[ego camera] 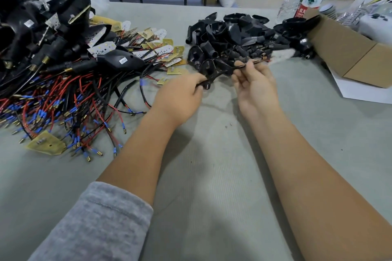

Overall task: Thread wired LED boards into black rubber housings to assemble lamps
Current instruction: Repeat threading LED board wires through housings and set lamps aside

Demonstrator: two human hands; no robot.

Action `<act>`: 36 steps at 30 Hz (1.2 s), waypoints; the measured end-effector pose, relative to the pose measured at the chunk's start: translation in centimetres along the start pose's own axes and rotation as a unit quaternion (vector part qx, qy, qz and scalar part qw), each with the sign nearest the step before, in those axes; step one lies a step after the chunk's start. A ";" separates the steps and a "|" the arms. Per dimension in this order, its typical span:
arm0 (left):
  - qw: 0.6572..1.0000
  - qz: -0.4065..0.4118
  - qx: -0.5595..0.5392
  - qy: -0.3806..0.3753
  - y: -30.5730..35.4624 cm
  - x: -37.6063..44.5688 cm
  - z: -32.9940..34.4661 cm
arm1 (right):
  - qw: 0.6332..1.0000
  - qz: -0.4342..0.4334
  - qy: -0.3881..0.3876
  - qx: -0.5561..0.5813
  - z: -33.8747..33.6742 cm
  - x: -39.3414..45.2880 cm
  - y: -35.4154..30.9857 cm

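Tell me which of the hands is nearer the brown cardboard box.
Right. The right hand sits just left of the brown cardboard box; the left hand lies farther left, beyond it.

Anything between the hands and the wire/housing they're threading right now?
Nothing visible. The left hand already grips the black housing, and the right hand pinches the black wire running from it. The housing pile lies behind them, beyond the hands.
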State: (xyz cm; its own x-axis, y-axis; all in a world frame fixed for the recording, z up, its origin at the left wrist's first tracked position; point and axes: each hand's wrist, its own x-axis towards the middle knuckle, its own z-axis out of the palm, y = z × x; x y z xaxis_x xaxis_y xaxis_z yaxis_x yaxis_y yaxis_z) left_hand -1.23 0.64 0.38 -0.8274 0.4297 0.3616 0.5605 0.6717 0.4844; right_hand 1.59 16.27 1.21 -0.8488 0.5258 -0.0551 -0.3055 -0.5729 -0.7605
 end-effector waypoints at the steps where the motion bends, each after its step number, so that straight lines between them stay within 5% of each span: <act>1: 0.999 -0.012 0.033 -0.008 -0.2 0.0 -0.3 | 0.999 0.005 0.021 0.027 -0.4 0.3 -0.3; 5: 0.992 -0.049 0.120 0.008 -0.5 0.4 -1.0 | 0.995 0.021 0.061 0.081 -0.9 0.9 -0.5; 15: 0.996 -0.068 -0.017 0.052 -0.5 -0.2 -0.8 | 0.999 0.046 0.009 0.000 -0.8 1.1 -0.4; 27: 0.998 0.007 0.033 0.050 -0.2 -0.3 0.4 | 0.995 0.007 0.065 0.072 -2.1 2.2 -2.3; 32: 0.999 -0.024 0.019 0.041 -0.3 -0.4 0.4 | 0.997 0.054 -0.021 0.057 -2.0 1.4 -2.4; 36: 0.998 -0.055 0.030 -0.022 0.0 -0.2 0.8 | 0.975 0.079 -0.146 -0.150 -1.0 0.2 -1.4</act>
State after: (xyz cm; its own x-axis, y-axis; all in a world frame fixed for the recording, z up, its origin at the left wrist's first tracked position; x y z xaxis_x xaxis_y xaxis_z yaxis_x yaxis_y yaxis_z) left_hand -1.09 1.03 -0.35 -0.8851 0.3764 0.2736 0.4645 0.7503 0.4703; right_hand 2.27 17.76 1.64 -0.9752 0.2186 -0.0341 -0.0575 -0.3993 -0.9150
